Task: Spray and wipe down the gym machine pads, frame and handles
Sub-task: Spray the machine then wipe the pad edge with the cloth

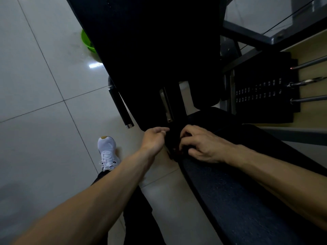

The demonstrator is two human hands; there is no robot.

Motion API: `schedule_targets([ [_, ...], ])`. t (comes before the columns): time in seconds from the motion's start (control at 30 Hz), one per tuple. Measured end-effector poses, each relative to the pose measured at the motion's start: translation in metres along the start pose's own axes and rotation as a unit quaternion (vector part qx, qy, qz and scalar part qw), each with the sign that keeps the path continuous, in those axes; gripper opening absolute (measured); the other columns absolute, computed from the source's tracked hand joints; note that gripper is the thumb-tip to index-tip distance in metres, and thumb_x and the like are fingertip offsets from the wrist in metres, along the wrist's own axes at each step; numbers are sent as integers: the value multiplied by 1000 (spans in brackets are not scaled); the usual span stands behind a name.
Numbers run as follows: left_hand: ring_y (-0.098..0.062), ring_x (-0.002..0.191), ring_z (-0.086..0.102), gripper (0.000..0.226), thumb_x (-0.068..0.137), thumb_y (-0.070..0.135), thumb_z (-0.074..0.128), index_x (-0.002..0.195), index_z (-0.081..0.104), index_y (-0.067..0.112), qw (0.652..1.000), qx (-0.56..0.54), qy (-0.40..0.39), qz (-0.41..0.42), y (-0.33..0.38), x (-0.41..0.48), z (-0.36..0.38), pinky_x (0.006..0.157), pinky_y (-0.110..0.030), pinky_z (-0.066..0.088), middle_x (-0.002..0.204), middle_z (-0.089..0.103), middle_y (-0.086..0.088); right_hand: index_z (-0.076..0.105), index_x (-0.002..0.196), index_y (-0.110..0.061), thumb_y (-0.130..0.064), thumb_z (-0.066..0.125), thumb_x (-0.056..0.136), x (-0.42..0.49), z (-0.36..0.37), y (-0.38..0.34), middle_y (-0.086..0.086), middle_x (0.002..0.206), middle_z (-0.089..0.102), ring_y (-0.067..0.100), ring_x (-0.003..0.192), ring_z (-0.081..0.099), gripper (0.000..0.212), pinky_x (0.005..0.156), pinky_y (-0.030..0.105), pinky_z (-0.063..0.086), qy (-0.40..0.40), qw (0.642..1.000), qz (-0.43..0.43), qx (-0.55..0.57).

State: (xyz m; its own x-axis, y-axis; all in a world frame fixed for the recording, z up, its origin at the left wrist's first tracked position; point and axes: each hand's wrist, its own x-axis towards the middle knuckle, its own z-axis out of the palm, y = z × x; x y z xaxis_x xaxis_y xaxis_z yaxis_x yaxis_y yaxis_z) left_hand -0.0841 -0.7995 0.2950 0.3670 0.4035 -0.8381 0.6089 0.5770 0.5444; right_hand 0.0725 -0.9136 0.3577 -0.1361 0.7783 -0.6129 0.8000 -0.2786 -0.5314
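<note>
Seat pad (230, 195): dark, textured, running from lower right up to the middle of the view; its far end is covered by the hands and its near end is cut off by the picture edge.

Cloth (174, 141): a dark bundle on the far end of the seat pad, between the two hands. Its outline is lost against the black upholstery, and a small reddish spot is seen at its lower edge.

Right hand (200, 146): laid on the seat pad's end, fingers curled down into the cloth and gripping it.

Left hand (155, 138): held just beside the cloth, loosely curled, with thumb and fingertips at the cloth's edge. Whether the cloth is pinched cannot be told. The hands are close together, with only the cloth between them.

Back pad (150, 50): large and black, filling the upper middle, with no surface detail to be made out in the dim light.

Handle (120, 105): a black grip with a chrome end cap, left of the back pad.

Frame (247, 37): grey bars at upper right, partly cut off.

Weight stack (261, 93): black plates with unreadable labels, at right.

Basin (87, 43): green, mostly hidden behind the back pad.

Shoe (108, 152): white, on the tiled floor (35, 76), its heel hidden by the left forearm.
</note>
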Motion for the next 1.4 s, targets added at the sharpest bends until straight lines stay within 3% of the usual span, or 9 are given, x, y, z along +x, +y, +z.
schedule_targets([
  [0.2,-13,96,67,28,104,3,47,112,73,9,997,62,-34,26,-13,7,7,77,-13,52,112,74,-9,71,106,-33,-36,45,87,16,20,-17,-3,115,46,18,103,45,32,93,42,44,-27,999,-45,-13],
  [0.33,-15,104,67,25,104,10,51,104,71,25,987,127,-85,56,-4,10,24,95,-31,52,111,74,-1,71,108,-35,-26,56,92,-8,0,20,-8,118,48,13,108,46,24,99,39,44,7,1000,3,8],
  [0.47,-12,136,50,29,104,16,51,122,73,22,964,208,-136,95,7,20,46,117,-31,36,141,61,0,70,107,-35,-32,50,92,-25,-11,44,-10,114,46,10,106,46,26,97,34,44,34,998,48,18],
  [0.77,-15,146,40,31,106,19,50,129,70,25,941,273,-154,130,15,33,69,121,-33,30,154,49,7,74,103,-23,-24,58,95,-60,-61,132,0,111,48,24,100,56,17,84,41,51,106,952,280,-67],
  [0.87,-13,144,43,29,106,20,51,123,72,29,939,286,-137,133,15,37,69,120,-32,33,152,51,11,75,108,-21,-30,52,98,-57,-64,142,3,118,56,25,104,60,27,89,38,51,151,917,368,-4],
  [0.97,-10,141,47,28,105,21,52,120,72,32,929,313,-136,142,18,42,66,117,-32,36,148,56,14,66,131,-28,-54,57,96,-52,-47,122,0,132,51,20,121,53,45,99,34,46,90,938,326,72],
  [1.07,-9,140,47,33,103,18,54,128,68,36,918,338,-156,137,18,47,57,116,-36,40,147,54,19,56,147,-29,-44,59,102,-49,-39,122,2,150,42,24,133,49,48,110,39,44,84,942,319,58],
  [1.23,-16,130,58,45,99,-2,49,132,68,22,930,326,-125,116,20,61,37,105,-28,46,136,65,3,66,131,-29,-27,60,100,-5,-21,74,6,127,57,36,99,66,32,81,43,58,128,941,307,-58],
  [1.4,-22,130,58,40,97,-2,50,128,71,14,950,286,-73,102,24,73,18,101,-21,38,131,68,-4,71,115,-13,-22,65,95,66,18,-7,9,125,53,38,99,63,23,67,39,44,2,987,160,15],
])
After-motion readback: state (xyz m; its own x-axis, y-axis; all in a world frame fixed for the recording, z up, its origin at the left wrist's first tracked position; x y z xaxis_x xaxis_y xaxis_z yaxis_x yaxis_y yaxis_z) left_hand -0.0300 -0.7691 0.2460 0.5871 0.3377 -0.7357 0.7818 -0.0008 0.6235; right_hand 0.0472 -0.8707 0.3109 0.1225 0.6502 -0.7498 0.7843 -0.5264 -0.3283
